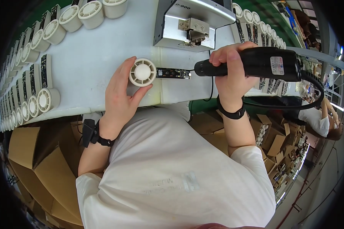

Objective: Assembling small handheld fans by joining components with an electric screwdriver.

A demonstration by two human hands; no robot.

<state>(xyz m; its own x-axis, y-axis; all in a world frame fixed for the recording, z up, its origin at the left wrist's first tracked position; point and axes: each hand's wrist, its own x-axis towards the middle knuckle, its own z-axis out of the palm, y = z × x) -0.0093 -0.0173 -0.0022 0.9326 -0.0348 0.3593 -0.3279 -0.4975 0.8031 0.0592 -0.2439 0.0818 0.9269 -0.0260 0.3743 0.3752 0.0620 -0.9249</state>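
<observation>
Currently | hands point(118, 95) point(234, 78) clasp white device point(143, 71) (left), black driver point(269, 64) (right) | silver machine point(195, 24) beyond

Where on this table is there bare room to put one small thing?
The largest bare patch of table lies between the left units and the left hand. A narrower strip lies between the machine and the board. It is crowded at the left end and on the right, with the right units, right hand and screwdriver.

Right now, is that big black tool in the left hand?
No, the right hand grips the black tool, while the left hand holds the round white piece.
</observation>
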